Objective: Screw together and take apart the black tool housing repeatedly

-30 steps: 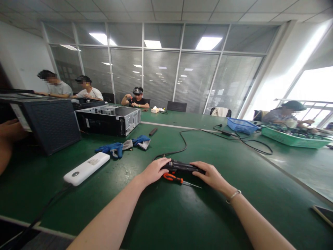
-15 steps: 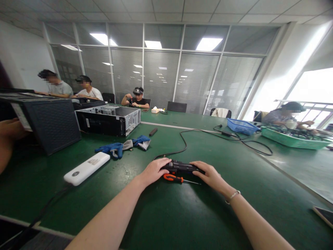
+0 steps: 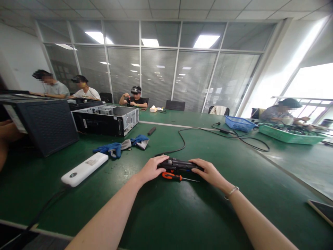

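Note:
A long black device (image 3: 179,164) lies across the green table between my two hands; I cannot make out its kind. My left hand (image 3: 153,167) grips its left end, thumb at the near side and fingers over the top. Round the right end close the thumb and fingers of my right hand (image 3: 205,169), in the same way. Just in front of the device rests a screwdriver (image 3: 172,176) with an orange and black handle, its thin shaft pointing right. A black cable (image 3: 184,139) runs along the table behind the device.
Left are a white power bank-like block (image 3: 85,169) on a cord, blue-grey gloves (image 3: 114,148), an open computer case (image 3: 101,121) and a dark case (image 3: 49,125). Blue (image 3: 239,124) and green baskets (image 3: 288,135) stand right. Several people sit around; another person's arm is at far left.
The view has shifted slightly, so everything sits a little further left. Both hands keep their hold on the black device, which looks tilted slightly differently.

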Tool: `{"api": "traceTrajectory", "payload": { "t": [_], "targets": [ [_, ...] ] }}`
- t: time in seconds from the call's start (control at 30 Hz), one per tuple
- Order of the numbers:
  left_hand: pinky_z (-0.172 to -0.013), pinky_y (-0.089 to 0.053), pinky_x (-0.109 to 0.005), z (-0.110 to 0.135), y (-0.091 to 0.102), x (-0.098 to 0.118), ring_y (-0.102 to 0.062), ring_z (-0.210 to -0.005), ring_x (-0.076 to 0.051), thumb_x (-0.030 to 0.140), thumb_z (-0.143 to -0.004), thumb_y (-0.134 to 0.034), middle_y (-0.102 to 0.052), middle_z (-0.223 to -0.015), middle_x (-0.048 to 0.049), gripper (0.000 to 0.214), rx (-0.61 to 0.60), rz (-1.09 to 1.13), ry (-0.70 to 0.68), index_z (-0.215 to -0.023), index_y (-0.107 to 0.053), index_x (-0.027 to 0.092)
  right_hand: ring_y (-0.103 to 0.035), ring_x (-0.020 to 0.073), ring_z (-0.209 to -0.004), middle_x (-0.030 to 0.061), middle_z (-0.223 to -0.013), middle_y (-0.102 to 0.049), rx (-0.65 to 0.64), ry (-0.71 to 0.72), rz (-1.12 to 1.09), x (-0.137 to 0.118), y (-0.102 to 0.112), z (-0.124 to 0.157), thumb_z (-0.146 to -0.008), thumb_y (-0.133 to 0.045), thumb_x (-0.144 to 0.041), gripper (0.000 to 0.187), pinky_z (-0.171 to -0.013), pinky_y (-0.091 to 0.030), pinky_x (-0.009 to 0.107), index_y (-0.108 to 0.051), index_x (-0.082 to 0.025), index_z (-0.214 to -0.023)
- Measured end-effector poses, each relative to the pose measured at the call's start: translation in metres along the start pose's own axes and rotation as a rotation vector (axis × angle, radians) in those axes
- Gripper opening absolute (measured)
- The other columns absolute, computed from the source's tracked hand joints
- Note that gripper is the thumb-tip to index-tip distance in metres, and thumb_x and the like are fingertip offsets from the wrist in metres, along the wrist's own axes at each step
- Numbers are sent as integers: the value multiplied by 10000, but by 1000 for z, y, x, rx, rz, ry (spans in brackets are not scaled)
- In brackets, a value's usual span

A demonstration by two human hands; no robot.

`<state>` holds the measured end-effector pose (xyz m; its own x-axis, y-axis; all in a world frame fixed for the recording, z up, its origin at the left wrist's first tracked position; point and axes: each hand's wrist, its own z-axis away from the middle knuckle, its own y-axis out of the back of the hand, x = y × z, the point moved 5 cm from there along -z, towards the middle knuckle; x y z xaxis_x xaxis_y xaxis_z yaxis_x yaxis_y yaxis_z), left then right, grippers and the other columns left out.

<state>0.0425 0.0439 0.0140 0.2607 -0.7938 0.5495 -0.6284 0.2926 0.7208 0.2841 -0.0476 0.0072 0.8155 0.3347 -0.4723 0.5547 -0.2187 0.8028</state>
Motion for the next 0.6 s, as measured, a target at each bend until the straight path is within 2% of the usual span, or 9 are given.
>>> {"api": "traceTrajectory", "payload": {
  "t": [0.2,0.43,0.6],
  "targets": [
    [-1127,-332,-376,0,3,-1,-510,-1257,-218,41,-750,-616,-574,-1324,-71,559,0,-20,22,-1289,-570,183,-609,244,-1062,72,-1173,-653,26,10,-8,0,1,1,-880,-545,-380,350,-954,-478,400,-616,-244,-1195],
    [-1094,-374,-372,1,0,-7,-538,-1228,-225,68,-763,-620,-581,-1317,-55,563,-43,-105,46,-1303,-558,216,-607,247,-1079,70,-1186,-653,30,16,40,2,-5,2,-862,-570,-369,370,-957,-476,406,-612,-258,-1213],
    [-1093,-374,-376,2,-2,-8,-538,-1227,-233,84,-786,-612,-568,-1328,-79,556,-51,-125,52,-1326,-534,190,-608,247,-1071,70,-1188,-652,23,16,63,5,-7,1,-873,-551,-367,370,-949,-478,410,-600,-259,-1223]
  ]
}}
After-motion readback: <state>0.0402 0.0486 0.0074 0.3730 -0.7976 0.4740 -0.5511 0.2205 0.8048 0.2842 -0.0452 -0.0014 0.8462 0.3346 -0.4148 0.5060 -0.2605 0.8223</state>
